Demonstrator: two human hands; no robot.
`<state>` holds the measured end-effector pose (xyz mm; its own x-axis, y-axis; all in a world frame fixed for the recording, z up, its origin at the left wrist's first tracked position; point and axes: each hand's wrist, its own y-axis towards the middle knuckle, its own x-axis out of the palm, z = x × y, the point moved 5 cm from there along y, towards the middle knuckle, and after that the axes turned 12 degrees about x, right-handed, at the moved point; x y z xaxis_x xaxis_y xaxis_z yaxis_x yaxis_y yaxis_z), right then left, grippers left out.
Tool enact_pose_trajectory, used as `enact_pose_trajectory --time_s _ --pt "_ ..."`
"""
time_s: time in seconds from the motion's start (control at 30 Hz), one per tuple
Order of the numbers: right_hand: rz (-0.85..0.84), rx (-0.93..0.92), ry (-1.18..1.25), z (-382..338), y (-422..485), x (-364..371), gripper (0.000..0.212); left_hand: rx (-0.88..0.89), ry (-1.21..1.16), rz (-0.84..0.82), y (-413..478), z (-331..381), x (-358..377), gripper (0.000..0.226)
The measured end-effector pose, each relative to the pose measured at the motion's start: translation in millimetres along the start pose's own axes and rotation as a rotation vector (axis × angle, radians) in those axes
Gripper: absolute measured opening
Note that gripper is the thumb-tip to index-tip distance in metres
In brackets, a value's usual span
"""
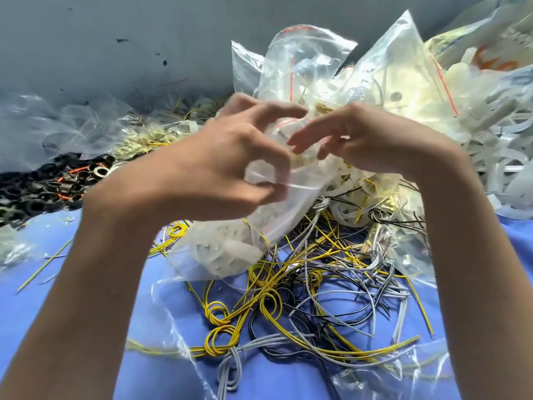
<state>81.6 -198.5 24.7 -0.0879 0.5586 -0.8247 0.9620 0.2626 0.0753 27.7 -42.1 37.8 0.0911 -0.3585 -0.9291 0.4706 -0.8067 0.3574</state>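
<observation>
The left hand [219,166] pinches the top edge of a clear bag [230,249] of white parts. The bag hangs at 6 o'clock from the left hand, above tangled wires [302,287]. At 3 o'clock, the right hand [366,140] reaches the bag's mouth with loose fingers. I cannot tell if it grasps; it is blurred.

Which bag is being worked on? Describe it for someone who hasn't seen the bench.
On the blue cloth, above the tangle of yellow, grey and black wires, hangs a clear zip bag of white plastic parts. Unlike the bags heaped behind, it is pinched by the left hand.
</observation>
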Motion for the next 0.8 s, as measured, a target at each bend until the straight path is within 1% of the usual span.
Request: enact_pose_trajectory --time_s 0.07,0.13,0.2,0.27,0.33,0.37,0.43,0.5,0.57,0.63,0.7,0.73,0.8 --pt "0.041 0.007 -0.126 2 0 -3 0.064 -0.062 -0.004 0.020 -8 -11 -9 0.011" --pt "0.035 0.024 -0.205 6 2 1 0.062 -0.124 -0.006 0.027 -16 -22 -17 0.010" --pt "0.058 0.016 -0.204 5 3 3 0.050 -0.218 -0.034 0.014 -25 -34 -22 0.017" --pt "0.081 -0.038 -0.166 0 5 5 0.030 -0.337 -0.024 -0.035 -34 -45 -23 0.030" --pt "0.098 -0.072 -0.154 -2 6 7 0.019 -0.423 0.015 -0.080 -42 -50 -24 0.035" --pt "0.109 -0.088 -0.149 -3 6 8 0.015 -0.437 0.032 -0.073 -44 -52 -25 0.033" --pt "0.132 -0.118 -0.121 -5 5 6 0.012 -0.420 0.059 0.020 -45 -54 -30 0.023" --pt "0.162 -0.173 -0.034 -14 -1 0 0.011 -0.360 0.123 0.197 -47 -54 -39 0.018" --pt "0.227 -0.253 0.140 -27 -9 -12 0.009 -0.302 0.192 0.347 -50 -54 -51 0.009" --pt "0.322 -0.364 0.294 -37 -17 -24 0.011 -0.299 0.161 0.447 -58 -61 -59 0.004" --pt "0.373 -0.434 0.374 -44 -22 -28 0.016 -0.341 0.061 0.514 -68 -72 -63 0.005" --pt "0.374 -0.438 0.383 -44 -22 -28 0.016 -0.360 0.043 0.518 -72 -77 -62 0.004" --pt "0.342 -0.413 0.356 -42 -19 -24 0.012 -0.378 0.069 0.491 -76 -83 -60 0.012"
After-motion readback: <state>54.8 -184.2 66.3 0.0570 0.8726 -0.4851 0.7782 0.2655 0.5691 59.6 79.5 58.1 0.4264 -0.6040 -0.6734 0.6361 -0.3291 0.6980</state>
